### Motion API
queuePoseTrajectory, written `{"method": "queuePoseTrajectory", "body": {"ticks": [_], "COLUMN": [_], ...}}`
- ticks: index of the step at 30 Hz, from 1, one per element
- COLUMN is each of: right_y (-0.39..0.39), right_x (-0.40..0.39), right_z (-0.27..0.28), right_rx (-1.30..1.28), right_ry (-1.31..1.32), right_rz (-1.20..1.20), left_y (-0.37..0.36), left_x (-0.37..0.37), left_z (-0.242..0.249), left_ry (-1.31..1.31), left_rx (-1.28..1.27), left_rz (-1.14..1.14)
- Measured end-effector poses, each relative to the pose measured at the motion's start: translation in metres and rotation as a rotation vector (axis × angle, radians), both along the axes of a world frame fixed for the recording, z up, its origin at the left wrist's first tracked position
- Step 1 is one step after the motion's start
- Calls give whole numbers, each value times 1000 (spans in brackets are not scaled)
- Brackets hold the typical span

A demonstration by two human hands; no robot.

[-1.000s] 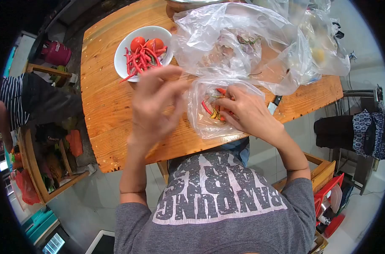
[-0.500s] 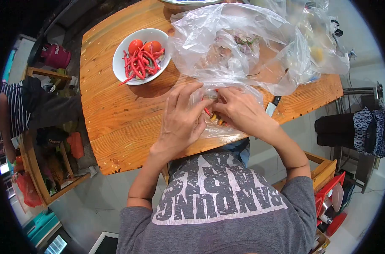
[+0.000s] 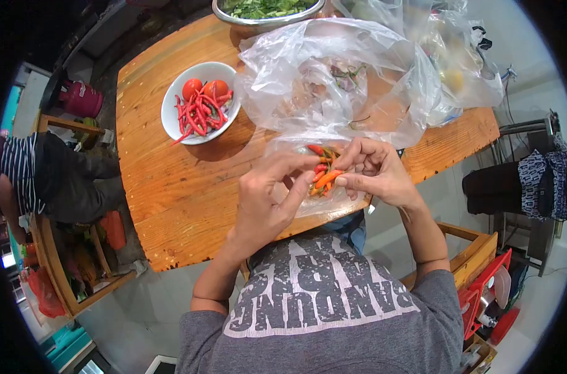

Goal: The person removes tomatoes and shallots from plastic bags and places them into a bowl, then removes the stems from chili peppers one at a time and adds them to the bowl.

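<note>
Small chillies in a clear bag, big red ones in a bowl

So, closest to me: a small clear bag (image 3: pixel 299 206) lying open at the near edge of the wooden table (image 3: pixel 171 212), with a little pile of short chillies (image 3: pixel 317 149) in red and orange at its middle. Both hands are right over it. The right hand (image 3: pixel 383 176) is pinching an orange chilli (image 3: pixel 328 179) between thumb and fingers, pretty much closed, with the other fingers curled in. The left hand (image 3: pixel 265 196) is half curled on the other side of the pile, thumb and index tips only narrowly apart and right by the chilli's other end. Can't tell whether it's actually gripping anything

A bit farther off to the left is a white bowl (image 3: pixel 169 118) with two tomatoes (image 3: pixel 204 89) at its far side and a heap of long red chillies (image 3: pixel 199 116) in front, one poking over the near rim. Straight past the small bag there's a big crumpled clear bag (image 3: pixel 265 62), spread wide, with what look like shallots (image 3: pixel 318 87) and some green stems inside. Off to its right, another clear bag (image 3: pixel 442 56) has something yellowish in it, too blurry to name. Farthest back, a metal basin (image 3: pixel 265 23) full of chopped greens (image 3: pixel 268 7), cut off by the top of the view
</note>
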State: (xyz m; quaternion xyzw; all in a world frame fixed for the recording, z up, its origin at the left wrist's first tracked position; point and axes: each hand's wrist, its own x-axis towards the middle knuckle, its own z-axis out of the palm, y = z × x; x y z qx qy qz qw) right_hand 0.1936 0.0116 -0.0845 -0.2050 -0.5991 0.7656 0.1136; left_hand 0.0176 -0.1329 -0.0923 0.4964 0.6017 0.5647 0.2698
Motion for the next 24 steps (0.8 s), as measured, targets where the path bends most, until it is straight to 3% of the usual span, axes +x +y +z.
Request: {"method": "queuePoseTrajectory", "body": {"ticks": [4,11,17,23,24], "right_y": [-2,-11,-14,-14,-13], "right_x": [-2,1,-1,-1,-2], "right_z": [6,4,9,2,2], "right_rx": [-21,67,456,-115,-87], "right_ry": [31,57,22,97,101], "right_rz": [-52,-102,-61,0,-9], "left_y": [2,1,-1,-5,-5], "left_x": [1,5,3,0,-1], "left_z": [-3,-1,-5,5,9], "left_ry": [-259,-147,-7,59,82], "left_rx": [-98,-122,-58,30,42], "left_rz": [-146,-83,-66,-71,-59]}}
